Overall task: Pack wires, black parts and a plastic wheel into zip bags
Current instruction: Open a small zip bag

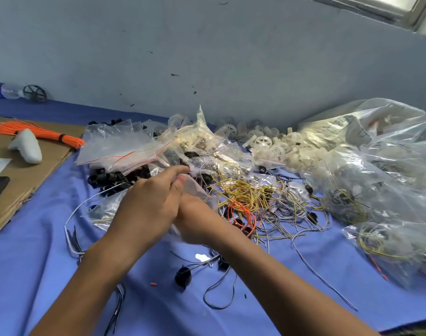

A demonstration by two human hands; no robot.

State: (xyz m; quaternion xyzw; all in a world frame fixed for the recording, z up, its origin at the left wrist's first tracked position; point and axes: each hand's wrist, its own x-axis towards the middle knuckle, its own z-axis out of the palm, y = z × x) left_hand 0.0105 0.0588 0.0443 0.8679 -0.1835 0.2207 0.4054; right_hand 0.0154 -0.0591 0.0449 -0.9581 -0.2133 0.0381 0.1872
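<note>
Left hand [149, 204] has a small zip bag [196, 189] pinched at the mouth between thumb and fingers. The bag's clear and floppy with a red strip along the top, and a bit blurry. Right hand [197, 221] sits right under the left, up against the bag's lower end. Its fingers are hidden behind the bag and the other hand, so I honestly can't tell if it's gripping.

From the hands:
- **3 o'clock, just beside:** a messy wire tangle [250, 192], mostly gold and grey-white, with one orange wire [241, 212] looped in.
- **10 o'clock, near:** a pile of black parts [110, 179], with a stack of flat zip bags [119, 146] lying over its far edge.
- **1 o'clock:** a heap of white plastic wheels [275, 146].
- **2 to 4 o'clock, further out:** big clear bags [376, 154] with wires inside.
- **6 o'clock:** one loose black part [182, 277] on the blue cloth [37, 263].
- **9 to 10 o'clock, well apart:** cardboard [49, 151] holding a bundle of orange cable ties [42, 133].
</note>
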